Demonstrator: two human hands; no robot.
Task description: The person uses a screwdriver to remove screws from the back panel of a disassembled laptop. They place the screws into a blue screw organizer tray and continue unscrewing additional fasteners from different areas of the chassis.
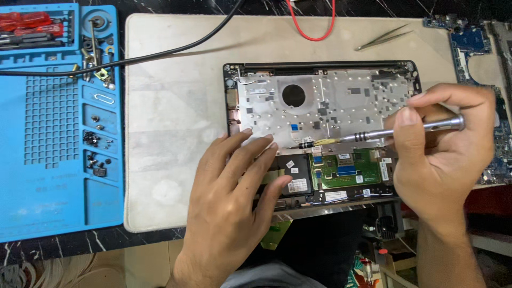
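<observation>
An opened laptop base (320,101) lies on a white mat, its silver inner plate and a green circuit board (346,168) exposed. My left hand (234,197) rests flat on the base's lower left part, fingers spread, holding nothing. My right hand (448,149) grips a thin silver screwdriver (405,130) like a pen. The screwdriver's tip (306,144) touches the base near the middle, just above the black pad and the green board.
A blue repair mat (53,133) with trays of small screws lies at the left. A black cable (176,50) and a red wire (314,32) cross the top. Metal tweezers (384,37) lie above the laptop. A blue circuit board (474,48) sits at the right edge.
</observation>
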